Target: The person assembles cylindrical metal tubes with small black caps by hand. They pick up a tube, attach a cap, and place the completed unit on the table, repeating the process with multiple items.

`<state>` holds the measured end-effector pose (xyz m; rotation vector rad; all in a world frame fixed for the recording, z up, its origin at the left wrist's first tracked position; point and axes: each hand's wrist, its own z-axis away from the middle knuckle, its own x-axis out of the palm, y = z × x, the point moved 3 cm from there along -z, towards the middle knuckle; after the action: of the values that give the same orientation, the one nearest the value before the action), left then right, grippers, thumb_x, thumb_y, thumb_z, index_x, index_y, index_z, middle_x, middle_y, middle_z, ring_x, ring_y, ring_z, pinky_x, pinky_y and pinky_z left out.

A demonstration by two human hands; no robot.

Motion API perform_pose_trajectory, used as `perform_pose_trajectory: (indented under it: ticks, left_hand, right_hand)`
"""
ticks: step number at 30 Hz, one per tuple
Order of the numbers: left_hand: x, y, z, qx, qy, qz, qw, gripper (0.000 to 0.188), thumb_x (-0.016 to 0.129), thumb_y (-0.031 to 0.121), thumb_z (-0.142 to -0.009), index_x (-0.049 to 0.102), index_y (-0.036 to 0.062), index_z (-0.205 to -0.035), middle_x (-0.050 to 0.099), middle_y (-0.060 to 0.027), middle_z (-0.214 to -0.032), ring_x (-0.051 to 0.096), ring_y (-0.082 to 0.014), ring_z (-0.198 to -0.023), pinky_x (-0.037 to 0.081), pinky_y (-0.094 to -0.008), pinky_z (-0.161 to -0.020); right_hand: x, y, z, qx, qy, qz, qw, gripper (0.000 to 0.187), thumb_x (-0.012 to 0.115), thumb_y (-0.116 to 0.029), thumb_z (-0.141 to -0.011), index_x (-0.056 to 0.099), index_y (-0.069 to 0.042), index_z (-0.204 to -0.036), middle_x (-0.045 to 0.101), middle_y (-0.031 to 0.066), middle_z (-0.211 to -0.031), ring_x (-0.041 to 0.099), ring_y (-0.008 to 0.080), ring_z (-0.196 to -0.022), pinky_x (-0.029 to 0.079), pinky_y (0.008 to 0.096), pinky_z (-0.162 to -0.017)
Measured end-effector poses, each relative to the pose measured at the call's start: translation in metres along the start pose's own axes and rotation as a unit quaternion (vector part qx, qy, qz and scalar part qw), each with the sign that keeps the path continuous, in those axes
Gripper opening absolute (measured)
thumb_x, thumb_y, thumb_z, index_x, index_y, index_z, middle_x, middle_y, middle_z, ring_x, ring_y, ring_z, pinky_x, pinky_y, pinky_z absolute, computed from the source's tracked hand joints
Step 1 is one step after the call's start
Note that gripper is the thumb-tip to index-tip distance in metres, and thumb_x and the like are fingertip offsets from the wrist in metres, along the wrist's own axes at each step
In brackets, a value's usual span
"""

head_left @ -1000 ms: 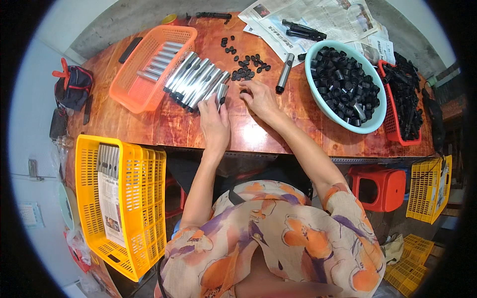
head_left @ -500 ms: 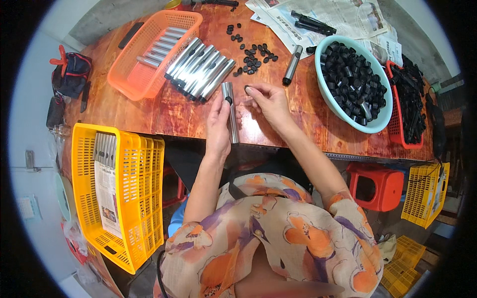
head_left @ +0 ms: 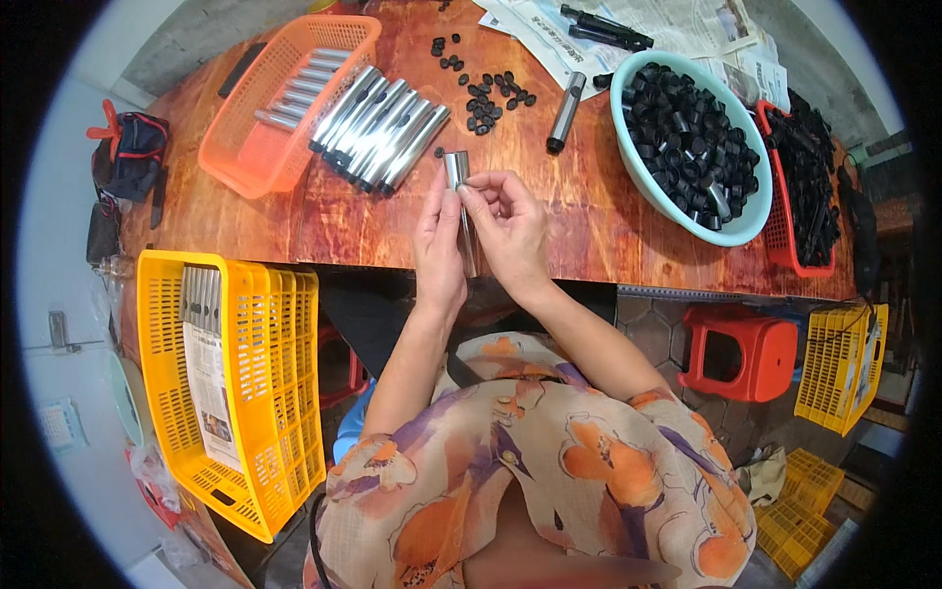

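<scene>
Upright in front of me is a shiny metal tube (head_left: pixel 457 169), gripped along its length by my left hand (head_left: pixel 439 245). My right hand (head_left: pixel 512 228) is closed against the tube's right side, thumb and fingertips pressing just below its upper end. Whatever small piece may be under those fingertips is hidden. Beyond them lie several small black oval pieces (head_left: pixel 481 103) scattered on the table. To their left, a row of metal tubes with black ends (head_left: pixel 378 133) leans on an orange basket (head_left: pixel 245 177). A single black-ended tube (head_left: pixel 566 113) lies off to the right.
A pale blue basin (head_left: pixel 618 118) full of black caps (head_left: pixel 687 142) stands at the right, beside a red basket (head_left: pixel 775 211) of black parts. Newspapers (head_left: pixel 677 22) cover the far edge. A yellow crate (head_left: pixel 280 393) stands at the left, and a red stool (head_left: pixel 741 358) below right.
My right hand has moved left and down onto the tube; the small black piece it pinched is out of sight. The table's contents sit slightly higher and further left in view.
</scene>
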<state>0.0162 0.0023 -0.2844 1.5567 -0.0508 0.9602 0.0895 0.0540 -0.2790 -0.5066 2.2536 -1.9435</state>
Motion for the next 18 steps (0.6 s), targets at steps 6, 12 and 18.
perform_pose_trajectory:
  ticks: [6, 12, 18]
  left_hand:
    - [-0.039, -0.007, -0.021, -0.054, -0.043, 0.044, 0.997, 0.027, 0.045, 0.023, -0.1, 0.054, 0.0031, -0.116, 0.061, -0.0063, -0.092, 0.059, -0.0131, -0.075, 0.051, -0.0257, -0.067]
    - [-0.058, 0.008, -0.033, -0.079, 0.027, 0.15, 0.985, 0.033, 0.044, 0.031, -0.1, 0.052, 0.0026, -0.115, 0.055, -0.0093, -0.09, 0.05, -0.0161, -0.073, 0.048, -0.0267, -0.066]
    - [-0.05, 0.035, -0.037, -0.041, -0.103, 0.244, 0.963, 0.039, 0.039, 0.027, -0.1, 0.044, 0.0033, -0.13, 0.053, -0.0114, -0.102, 0.047, -0.0178, -0.079, 0.046, -0.0294, -0.071]
  right_hand:
    - [-0.018, 0.018, -0.01, 0.057, -0.006, -0.024, 0.998, 0.014, 0.061, -0.011, -0.091, 0.064, -0.001, -0.1, 0.063, -0.0001, -0.081, 0.054, 0.0035, -0.07, 0.045, 0.0194, -0.06]
    - [-0.065, 0.024, 0.004, 0.036, -0.049, 0.12, 0.991, 0.012, 0.065, -0.01, -0.087, 0.065, 0.0, -0.093, 0.061, 0.0023, -0.076, 0.054, 0.007, -0.064, 0.044, 0.0229, -0.057]
    - [-0.072, 0.014, 0.017, -0.048, -0.101, 0.26, 0.959, 0.011, 0.067, -0.01, -0.084, 0.066, -0.001, -0.09, 0.061, 0.0057, -0.08, 0.058, 0.0111, -0.065, 0.047, 0.0253, -0.058]
